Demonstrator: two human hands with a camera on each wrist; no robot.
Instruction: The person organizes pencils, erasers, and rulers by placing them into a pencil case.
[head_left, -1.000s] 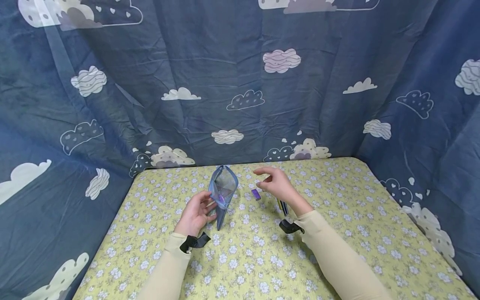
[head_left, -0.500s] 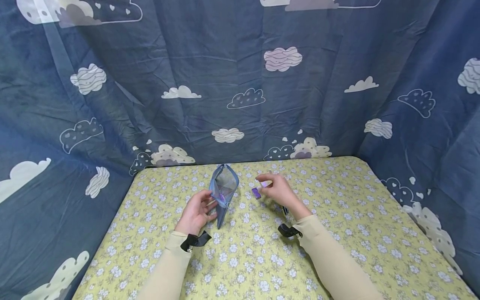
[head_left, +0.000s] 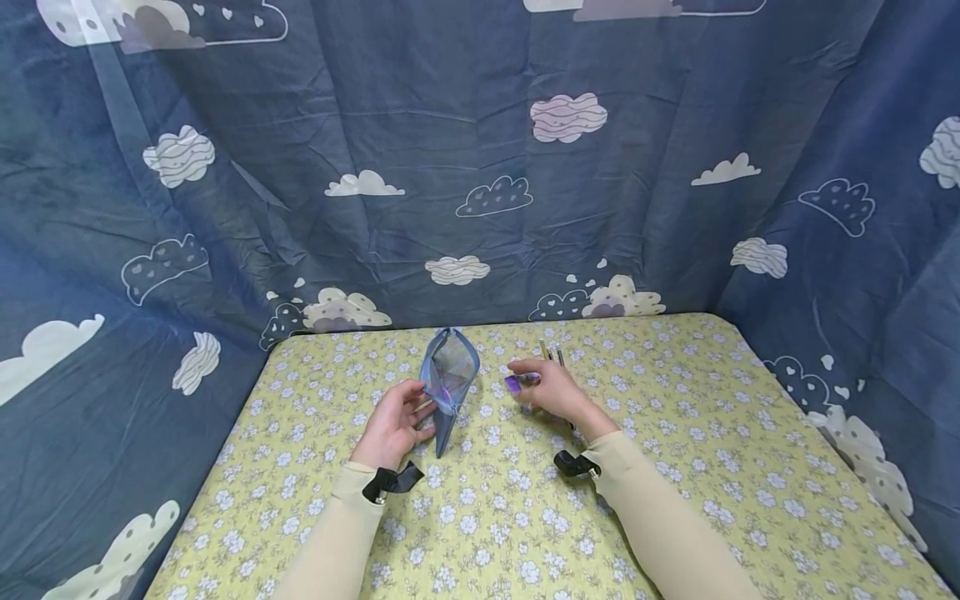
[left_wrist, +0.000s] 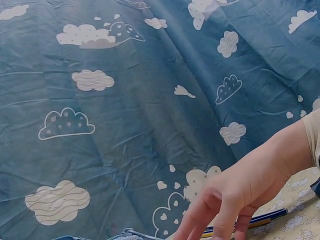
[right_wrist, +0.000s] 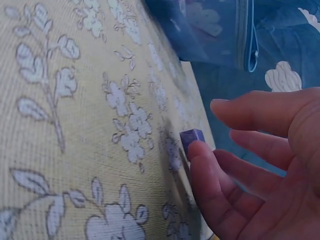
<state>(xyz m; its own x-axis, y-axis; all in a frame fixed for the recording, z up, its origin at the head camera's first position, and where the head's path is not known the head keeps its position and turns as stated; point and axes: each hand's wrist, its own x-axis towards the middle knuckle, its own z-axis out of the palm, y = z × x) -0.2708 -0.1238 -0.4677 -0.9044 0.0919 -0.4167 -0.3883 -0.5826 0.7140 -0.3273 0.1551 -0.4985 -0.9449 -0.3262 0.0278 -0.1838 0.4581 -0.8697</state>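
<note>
My left hand (head_left: 392, 425) holds the left side of a blue see-through zip pouch (head_left: 467, 385), which stands with its mouth wide. Something purple shows low inside it. To the right, my right hand (head_left: 553, 388) reaches down over a small purple block (head_left: 513, 384), eraser-like in shape. Its thumb and fingers stand spread around the block; in the right wrist view a fingertip overlaps the lower end of the purple block (right_wrist: 191, 136), while another finger stays well apart from it. Several pens (head_left: 552, 353) lie partly hidden under the right hand.
A yellow flowered cloth (head_left: 480, 517) covers the table. Dark blue curtains (head_left: 405, 125) with cloud prints hang behind it and at both sides. In the left wrist view, pens (left_wrist: 270, 216) lie on the cloth behind the right hand's fingers.
My right hand has come down and closer to the purple block, its fingers now around it. The pens' far ends have come into view. The left hand and pouch have stayed put.
</note>
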